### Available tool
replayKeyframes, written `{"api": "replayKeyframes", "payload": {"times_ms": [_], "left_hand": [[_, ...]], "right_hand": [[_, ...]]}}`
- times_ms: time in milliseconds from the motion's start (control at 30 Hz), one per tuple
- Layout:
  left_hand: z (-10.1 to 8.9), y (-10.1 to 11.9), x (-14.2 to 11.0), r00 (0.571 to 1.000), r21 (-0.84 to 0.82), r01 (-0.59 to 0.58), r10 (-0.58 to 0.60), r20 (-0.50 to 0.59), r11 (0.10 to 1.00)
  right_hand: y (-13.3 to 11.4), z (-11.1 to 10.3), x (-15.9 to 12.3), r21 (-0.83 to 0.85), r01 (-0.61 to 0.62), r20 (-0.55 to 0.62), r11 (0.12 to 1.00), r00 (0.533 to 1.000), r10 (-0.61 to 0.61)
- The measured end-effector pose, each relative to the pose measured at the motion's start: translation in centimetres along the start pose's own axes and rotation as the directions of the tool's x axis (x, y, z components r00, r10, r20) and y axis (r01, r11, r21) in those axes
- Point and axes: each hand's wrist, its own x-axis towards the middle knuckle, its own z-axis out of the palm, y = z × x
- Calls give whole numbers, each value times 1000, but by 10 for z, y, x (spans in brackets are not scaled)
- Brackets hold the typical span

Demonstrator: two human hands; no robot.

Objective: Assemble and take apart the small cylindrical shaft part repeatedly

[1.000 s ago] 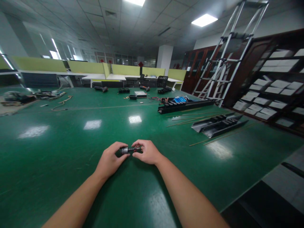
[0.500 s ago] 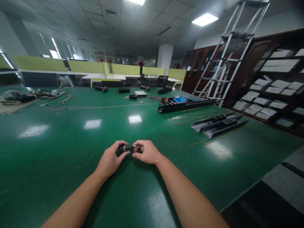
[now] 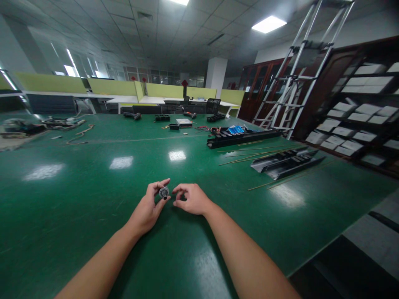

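My left hand pinches a small dark metal part between thumb and fingers. The part is round, with a stub or shaft at its centre; its end faces toward me, and its exact kind cannot be made out. Just to the right is my right hand, its fingers curved and apart from the thumb, with nothing visible between them. A narrow gap separates its fingertips from the metal part. Both hands are over the green tabletop.
Black metal channels and thin rods lie to the right. Behind them is a longer black channel with a blue item on it. Farther back are a white box and a power tool. A cord lies left.
The metal part has turned in my left hand, from its shaft pointing right to its end facing me. My right fingers have come away from the shaft.
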Motion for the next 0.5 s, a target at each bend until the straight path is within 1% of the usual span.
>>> {"api": "replayKeyframes", "payload": {"times_ms": [133,300,500], "left_hand": [[0,-1,0,1000,-7,-12,12,-9,1000],[0,0,0,1000,-23,-12,12,7,1000],[1,-2,0,999,-15,25,-24,29,1000]], "right_hand": [[0,0,0,1,3,5,1000,1000,-3],[0,0,0,-6,0,4,1000,1000,0],[0,0,0,-2,25,6,1000,1000,-25]]}}
